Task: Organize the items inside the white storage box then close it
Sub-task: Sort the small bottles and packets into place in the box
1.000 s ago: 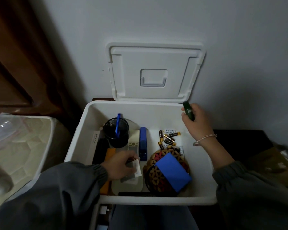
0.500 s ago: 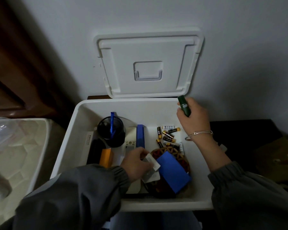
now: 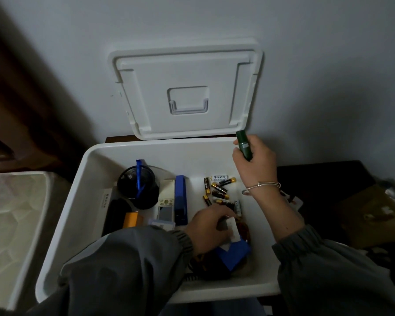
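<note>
A dim corner against a pale grey wall point(image 3: 328, 65). The white storage box point(image 3: 192, 160) stands at its foot, its lid point(image 3: 187, 71) swung up and leaning on the wall, presumably so both hands can work inside; a second pale bin point(image 3: 21, 213) sits just beside the box's left edge.

Along the left edge of the box floor lie a dark case point(image 3: 115, 215) and an orange block point(image 3: 130, 220); toward the middle lies a pale handset point(image 3: 165, 209) with a blue stapler point(image 3: 180, 199) touching its right side. All run parallel to that edge, which reads as sorting already done. A black mesh cup point(image 3: 146, 197) stands upright near the far left corner with a blue pen point(image 3: 139, 176) in it. Loose batteries point(image 3: 218, 188) lie in no common direction toward the far right corner; they look like the untidy remainder.

The left hand point(image 3: 208, 226) reaches in over the near edge, fingers and thumb curled, pinching a small white packet point(image 3: 232, 226) above a blue pad point(image 3: 234, 253) and a brown woven mat point(image 3: 244, 231) toward the near right corner; I judge it is finding the packet a place. The right hand point(image 3: 253, 165), a thin bangle point(image 3: 262, 187) at the wrist, hovers over the far right corner, fingers wrapped round a dark green tube point(image 3: 244, 148) held nearly upright, probably parked there until a spot is free. The lid cannot sensibly come down until both are set inside.
</note>
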The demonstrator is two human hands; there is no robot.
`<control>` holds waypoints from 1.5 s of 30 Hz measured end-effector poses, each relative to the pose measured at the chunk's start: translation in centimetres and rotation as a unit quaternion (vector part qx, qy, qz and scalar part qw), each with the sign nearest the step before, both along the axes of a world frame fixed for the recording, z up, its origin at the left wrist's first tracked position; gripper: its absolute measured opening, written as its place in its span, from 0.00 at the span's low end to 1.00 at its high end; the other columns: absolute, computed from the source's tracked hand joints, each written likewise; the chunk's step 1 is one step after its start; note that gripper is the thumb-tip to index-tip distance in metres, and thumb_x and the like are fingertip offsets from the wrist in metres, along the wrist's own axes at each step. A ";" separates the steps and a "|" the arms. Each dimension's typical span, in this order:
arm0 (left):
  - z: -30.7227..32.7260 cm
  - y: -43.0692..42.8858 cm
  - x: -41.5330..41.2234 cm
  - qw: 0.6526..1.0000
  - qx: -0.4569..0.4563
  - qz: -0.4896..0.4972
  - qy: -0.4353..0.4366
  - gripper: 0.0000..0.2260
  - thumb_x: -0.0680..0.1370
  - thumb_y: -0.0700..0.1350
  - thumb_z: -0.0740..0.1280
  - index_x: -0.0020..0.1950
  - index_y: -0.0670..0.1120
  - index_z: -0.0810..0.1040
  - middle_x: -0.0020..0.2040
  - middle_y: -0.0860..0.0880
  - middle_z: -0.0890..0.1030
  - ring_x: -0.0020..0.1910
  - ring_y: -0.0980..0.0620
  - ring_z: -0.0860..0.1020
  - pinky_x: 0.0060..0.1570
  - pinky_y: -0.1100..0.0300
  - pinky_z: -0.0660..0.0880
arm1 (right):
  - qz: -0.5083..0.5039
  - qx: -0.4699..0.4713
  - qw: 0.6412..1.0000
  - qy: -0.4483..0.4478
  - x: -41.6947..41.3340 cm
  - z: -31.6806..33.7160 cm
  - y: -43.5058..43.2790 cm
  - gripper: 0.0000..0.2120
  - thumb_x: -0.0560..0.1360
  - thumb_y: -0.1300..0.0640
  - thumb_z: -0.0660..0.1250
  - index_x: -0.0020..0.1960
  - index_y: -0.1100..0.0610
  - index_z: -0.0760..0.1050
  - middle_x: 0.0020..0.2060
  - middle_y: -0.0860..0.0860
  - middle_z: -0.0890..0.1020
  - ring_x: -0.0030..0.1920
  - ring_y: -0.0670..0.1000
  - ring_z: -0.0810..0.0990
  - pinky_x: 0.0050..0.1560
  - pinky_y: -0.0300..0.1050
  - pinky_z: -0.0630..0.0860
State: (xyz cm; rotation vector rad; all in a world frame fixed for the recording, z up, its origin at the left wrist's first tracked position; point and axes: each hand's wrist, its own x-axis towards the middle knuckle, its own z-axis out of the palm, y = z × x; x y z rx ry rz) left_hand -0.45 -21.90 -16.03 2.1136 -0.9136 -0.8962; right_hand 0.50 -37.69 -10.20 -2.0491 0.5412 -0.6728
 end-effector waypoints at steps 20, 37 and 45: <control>-5.2 -4.3 7.7 0.972 0.088 0.009 -0.215 0.21 0.70 0.52 0.72 0.61 0.50 0.73 0.62 0.49 0.70 0.59 0.49 0.69 0.60 0.53 0.70 | -0.111 0.080 0.990 -0.034 0.1 -0.4 -1.6 0.05 0.73 0.61 0.64 0.46 0.52 0.76 0.30 0.45 0.73 0.28 0.41 0.70 0.29 0.30 0.66; -6.2 -5.7 7.5 0.956 -0.026 0.010 -0.293 0.10 0.73 0.50 0.67 0.54 0.51 0.78 0.58 0.52 0.76 0.58 0.52 0.72 0.57 0.56 0.67 | -0.120 0.060 0.990 -0.032 0.2 -0.3 -1.6 0.05 0.71 0.63 0.64 0.43 0.54 0.76 0.28 0.46 0.72 0.27 0.41 0.69 0.28 0.28 0.65; -5.6 -7.6 6.6 0.952 0.103 -0.117 -0.264 0.14 0.73 0.54 0.67 0.57 0.53 0.79 0.61 0.48 0.74 0.62 0.46 0.68 0.61 0.50 0.62 | -0.119 0.053 0.991 -0.017 0.3 -0.3 -1.6 0.04 0.72 0.61 0.64 0.44 0.55 0.77 0.29 0.46 0.72 0.28 0.40 0.71 0.28 0.28 0.65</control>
